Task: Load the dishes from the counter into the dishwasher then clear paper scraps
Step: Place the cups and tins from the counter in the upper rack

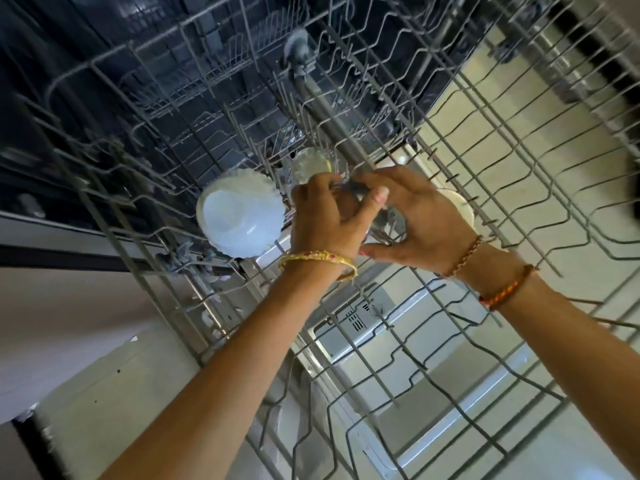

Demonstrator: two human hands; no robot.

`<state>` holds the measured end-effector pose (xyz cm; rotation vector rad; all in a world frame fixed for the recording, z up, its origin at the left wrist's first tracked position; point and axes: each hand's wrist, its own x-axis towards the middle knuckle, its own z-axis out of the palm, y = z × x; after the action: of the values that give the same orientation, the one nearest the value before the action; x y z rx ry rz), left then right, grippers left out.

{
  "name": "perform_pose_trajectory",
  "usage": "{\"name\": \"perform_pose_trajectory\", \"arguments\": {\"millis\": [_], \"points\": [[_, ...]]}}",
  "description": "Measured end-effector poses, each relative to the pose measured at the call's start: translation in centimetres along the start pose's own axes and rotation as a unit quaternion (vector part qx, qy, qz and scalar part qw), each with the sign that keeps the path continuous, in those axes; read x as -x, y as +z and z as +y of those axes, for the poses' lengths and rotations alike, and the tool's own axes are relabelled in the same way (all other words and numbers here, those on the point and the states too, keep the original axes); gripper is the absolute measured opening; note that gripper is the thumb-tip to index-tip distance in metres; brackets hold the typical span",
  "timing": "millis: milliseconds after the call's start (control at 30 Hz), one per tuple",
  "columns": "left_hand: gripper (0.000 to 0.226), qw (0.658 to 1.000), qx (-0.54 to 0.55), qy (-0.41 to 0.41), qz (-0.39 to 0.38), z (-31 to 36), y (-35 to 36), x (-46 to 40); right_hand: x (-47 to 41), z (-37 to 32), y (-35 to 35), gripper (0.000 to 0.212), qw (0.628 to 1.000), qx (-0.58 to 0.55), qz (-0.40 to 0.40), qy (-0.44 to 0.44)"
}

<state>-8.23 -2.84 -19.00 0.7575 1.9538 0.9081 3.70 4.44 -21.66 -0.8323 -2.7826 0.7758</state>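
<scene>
The grey wire upper rack (467, 140) of the dishwasher is pulled out under me. A white scalloped bowl (239, 216) lies tilted among its tines at the left. Just behind my hands a clear ribbed glass (310, 166) stands in the rack. My left hand (322, 220) wraps around another clear glass (346, 195), which is mostly hidden by the fingers. My right hand (419, 226) cups that same glass from the right, fingertips on top and thumb below. A cream bowl (459, 206) peeks out behind my right hand.
The open dishwasher door (433, 358) with its detergent compartment (363, 317) lies below the rack. The dark tub (173, 64) and a lower rack sit at the back. A pale cabinet front (86, 341) is at the left. The rack's right half holds only tines.
</scene>
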Motion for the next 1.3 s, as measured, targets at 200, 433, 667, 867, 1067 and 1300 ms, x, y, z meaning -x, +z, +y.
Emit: {"name": "perform_pose_trajectory", "arguments": {"millis": [200, 433, 667, 867, 1067, 1300], "points": [[0.036, 0.995, -0.081, 0.053, 0.027, -0.3, -0.3, -0.7, 0.7, 0.4, 1.0, 0.079, 0.987, 0.146, 0.063, 0.026], [0.023, 0.985, -0.109, 0.095, 0.098, -0.8, -1.4, -1.2, 0.9, -0.3, 2.4, 0.072, 0.978, 0.161, 0.132, 0.026], [0.020, 0.971, -0.159, 0.099, 0.149, -1.4, -1.4, -1.9, 0.9, -0.7, 3.4, 0.083, 0.966, 0.213, 0.135, 0.063], [0.027, 0.967, -0.190, 0.103, 0.137, -1.6, -1.2, -2.0, 1.8, 0.4, 5.2, 0.075, 0.963, 0.225, 0.135, 0.060], [0.030, 0.965, -0.194, 0.118, 0.132, -1.6, -1.2, -1.8, 2.1, 0.8, 5.5, 0.074, 0.960, 0.232, 0.149, 0.055], [0.031, 0.957, -0.229, 0.121, 0.132, -1.7, -1.1, -1.6, 2.2, 0.5, 5.5, 0.085, 0.959, 0.237, 0.152, 0.039]]}}
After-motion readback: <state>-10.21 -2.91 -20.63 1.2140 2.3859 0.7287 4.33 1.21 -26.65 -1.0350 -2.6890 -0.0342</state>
